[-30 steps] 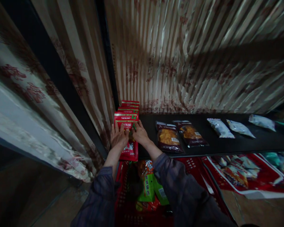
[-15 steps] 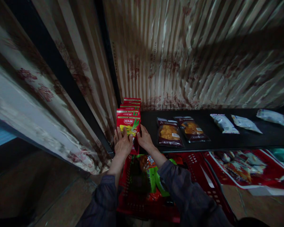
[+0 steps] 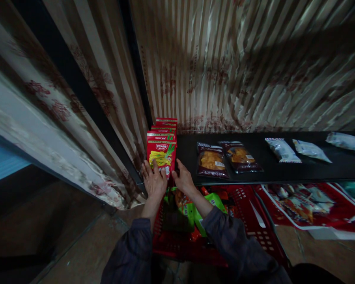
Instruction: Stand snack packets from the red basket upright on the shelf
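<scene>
Left hand [image 3: 155, 183] open, fingers spread over near end of overlapping red plastic packets [image 3: 162, 149]; row runs away. Right hand [image 3: 185, 182] open, by right edge.

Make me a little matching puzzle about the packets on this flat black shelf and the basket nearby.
1. Overlapping glossy red packets
2. Two dark brown, windowed packets
3. Three shiny whitish packets
4. Perforated red plastic basket

A. Below the shelf
B. Touched by the left hand
C. On the shelf's right part
D. Between red and whitish packets

1-B; 2-D; 3-C; 4-A
</scene>
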Tool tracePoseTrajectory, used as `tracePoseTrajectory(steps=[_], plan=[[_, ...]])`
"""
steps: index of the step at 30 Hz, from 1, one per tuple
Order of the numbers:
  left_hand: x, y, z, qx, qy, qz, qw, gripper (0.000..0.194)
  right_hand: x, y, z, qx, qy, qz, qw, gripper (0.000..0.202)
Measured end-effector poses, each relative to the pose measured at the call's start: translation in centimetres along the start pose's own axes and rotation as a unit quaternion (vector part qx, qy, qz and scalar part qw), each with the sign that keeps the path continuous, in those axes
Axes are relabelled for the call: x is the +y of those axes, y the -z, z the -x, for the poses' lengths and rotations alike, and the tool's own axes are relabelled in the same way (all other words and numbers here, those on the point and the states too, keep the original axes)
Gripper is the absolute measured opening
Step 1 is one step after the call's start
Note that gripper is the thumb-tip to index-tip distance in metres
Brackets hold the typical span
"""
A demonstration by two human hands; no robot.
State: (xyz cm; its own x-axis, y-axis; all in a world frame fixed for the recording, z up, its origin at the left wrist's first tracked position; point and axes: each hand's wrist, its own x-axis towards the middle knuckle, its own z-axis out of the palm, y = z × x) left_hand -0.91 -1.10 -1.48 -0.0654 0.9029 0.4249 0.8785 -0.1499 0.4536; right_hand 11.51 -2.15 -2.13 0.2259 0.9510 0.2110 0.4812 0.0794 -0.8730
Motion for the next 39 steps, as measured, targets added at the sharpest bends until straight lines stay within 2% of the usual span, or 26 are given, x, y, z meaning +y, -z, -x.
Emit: tracePoseTrajectory(steps=[8,20,24,28,34,36,39], plan=[[1.3,0.5,0.3,-0.035,0.023,-0.053,0.998,0.060,0.0,0.0,-0.5,-0.016,-0.001,-0.049,0.999,0.064],[1.8,0.6,0.1,-0.047,0.029,-0.074,0.996,0.061,0.3,-0.1,-1.8,-0.017,0.005,-0.057,0.998,0.056],[1.5,0.4,0.3,-0.023,0.012,-0.077,0.997,0.061,0.3,0.2,-2.2,0.018,-0.041,-0.030,0.999,0.050],[1.3,0.2,0.3,-0.001,-0.007,-0.074,0.997,0.060,0.3,0.4,-3.6,0.041,-0.081,-0.046,0.995,0.052],[1.2,0.2,-0.2,-0.009,-0.003,-0.059,0.998,0.058,0.8,-0.1,-6.5,0.059,-0.121,-0.083,0.987,0.058],[1.2,0.2,-0.4,-0.013,-0.001,-0.055,0.998,0.058,0.9,-0.5,-7.0,0.063,-0.112,-0.105,0.986,0.057],[1.1,0.3,-0.6,-0.020,0.000,-0.056,0.998,0.057,0.7,-0.8,-7.0,0.027,-0.076,-0.132,0.988,0.057]])
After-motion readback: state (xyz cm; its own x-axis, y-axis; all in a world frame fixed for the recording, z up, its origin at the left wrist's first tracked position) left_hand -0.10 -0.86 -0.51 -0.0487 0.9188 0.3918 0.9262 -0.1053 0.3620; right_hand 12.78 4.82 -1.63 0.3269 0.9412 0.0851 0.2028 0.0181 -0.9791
